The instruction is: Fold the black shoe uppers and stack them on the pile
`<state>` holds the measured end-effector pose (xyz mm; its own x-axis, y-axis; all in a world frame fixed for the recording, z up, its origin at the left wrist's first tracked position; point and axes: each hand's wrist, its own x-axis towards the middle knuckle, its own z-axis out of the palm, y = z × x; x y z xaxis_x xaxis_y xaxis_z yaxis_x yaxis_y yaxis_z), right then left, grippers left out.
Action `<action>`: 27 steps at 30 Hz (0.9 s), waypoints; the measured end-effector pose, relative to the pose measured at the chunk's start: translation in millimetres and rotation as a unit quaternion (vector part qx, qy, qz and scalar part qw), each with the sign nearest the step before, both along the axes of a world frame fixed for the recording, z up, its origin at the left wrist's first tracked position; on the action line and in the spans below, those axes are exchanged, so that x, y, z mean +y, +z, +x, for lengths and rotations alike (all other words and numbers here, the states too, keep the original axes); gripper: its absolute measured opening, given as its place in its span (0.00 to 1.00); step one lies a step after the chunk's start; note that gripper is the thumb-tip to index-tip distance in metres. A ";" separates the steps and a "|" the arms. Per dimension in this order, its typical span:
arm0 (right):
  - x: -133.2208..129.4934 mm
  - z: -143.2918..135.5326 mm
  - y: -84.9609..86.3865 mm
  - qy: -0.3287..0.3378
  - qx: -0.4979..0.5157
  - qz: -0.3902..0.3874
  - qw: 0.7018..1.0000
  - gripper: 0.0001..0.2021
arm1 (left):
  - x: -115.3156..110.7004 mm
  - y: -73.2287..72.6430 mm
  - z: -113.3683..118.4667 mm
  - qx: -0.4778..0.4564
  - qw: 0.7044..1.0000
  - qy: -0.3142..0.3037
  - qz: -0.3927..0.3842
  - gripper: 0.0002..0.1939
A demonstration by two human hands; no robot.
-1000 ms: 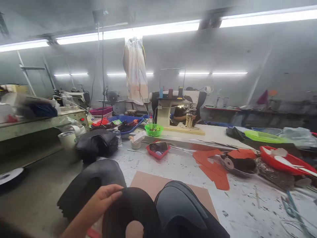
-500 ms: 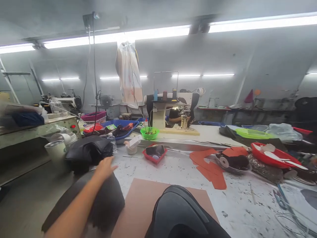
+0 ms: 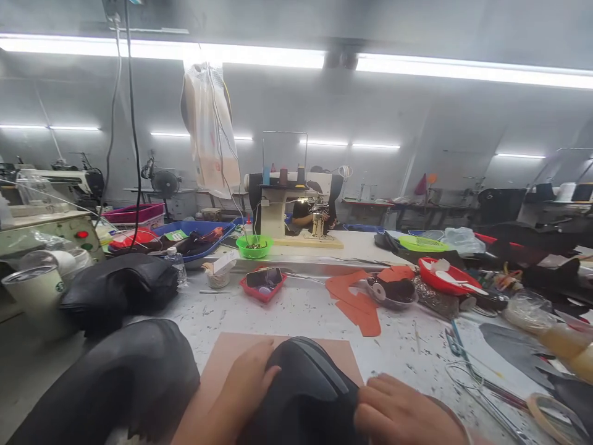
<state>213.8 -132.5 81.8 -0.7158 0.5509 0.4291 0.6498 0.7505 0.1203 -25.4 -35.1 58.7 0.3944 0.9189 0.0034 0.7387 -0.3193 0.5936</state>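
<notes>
Curved black pieces point(image 3: 301, 383) sit right between the hands, over the pinkish board point(image 3: 221, 358). The left hand point(image 3: 245, 380)'s along their left edge, fingers pretty straight; the right hand point(image 3: 396, 408)'s curled at the right edge. Can't tell if either's actually gripping. Another black stack point(image 3: 157, 352)'s off left, red tray point(image 3: 264, 296) beyond the board, sewing machine point(image 3: 273, 213) past that.

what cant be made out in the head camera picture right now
Head view: lower end of the black material, cut off by the bottom edge.
Head view: the part of it under the right hand, covered by that hand.
Head view: most of the co-worker, hidden behind the sewing machine.
Head view: what lies in the green bowl, too small to identify.
</notes>
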 end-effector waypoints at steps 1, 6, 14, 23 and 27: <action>9.5 -9.9 7.4 0.016 0.043 0.026 0.999 0.12 | -8.9 6.2 5.7 -0.057 0.998 -0.033 -0.001 0.17; 33.1 -45.5 22.9 -0.019 0.148 0.093 0.984 0.09 | -52.3 31.8 31.0 -0.133 0.971 -0.200 -0.024 0.17; 15.4 -45.4 8.5 0.026 0.160 0.228 0.960 0.11 | -54.2 28.4 26.7 -0.264 0.950 -0.119 -0.117 0.15; 9.0 -53.2 2.8 -0.024 0.191 0.250 0.949 0.12 | -49.1 31.2 38.9 -0.309 0.929 -0.044 -0.200 0.15; 8.1 -54.2 -3.1 0.040 0.209 0.225 0.951 0.14 | -46.0 36.5 36.0 -0.329 0.917 -0.008 -0.225 0.13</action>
